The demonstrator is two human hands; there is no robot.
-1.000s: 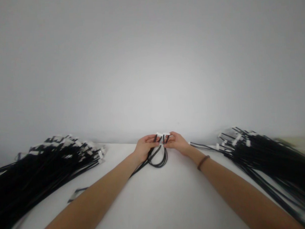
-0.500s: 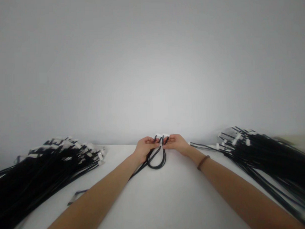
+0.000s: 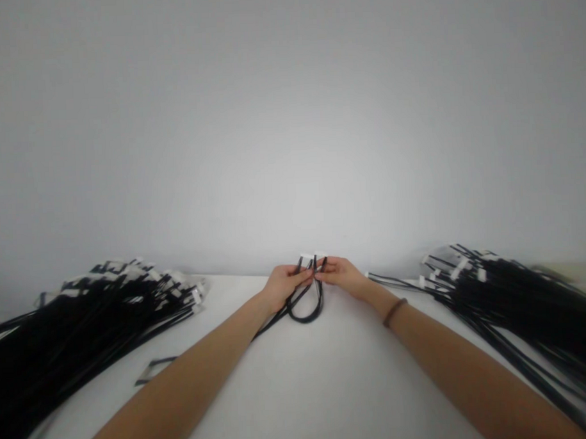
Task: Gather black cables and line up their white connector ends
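Observation:
My left hand (image 3: 283, 285) and my right hand (image 3: 342, 275) meet over the middle of the table, fingers pinched. Between them is a black cable (image 3: 306, 320) bent into a hanging loop, with white connectors (image 3: 320, 254) sticking up past the fingertips. The left fingers grip one forked end of it, and the right fingers grip the other end close beside. From under my left hand the cable trails down to the left, behind the forearm. The exact contact of the fingertips is too small to make out.
On the left lies a big pile of black cables (image 3: 99, 329) with white connectors at the far end. A similar pile (image 3: 521, 301) lies on the right, a few ends reaching toward my right wrist. A forked cable end (image 3: 151, 368) lies by my left forearm. Behind the white table (image 3: 322, 385) rises a pale wall.
My hands have drawn slightly closer together, still holding the cable ends. The white connectors now stand a little higher above the fingers, and the loop has shifted slightly right.

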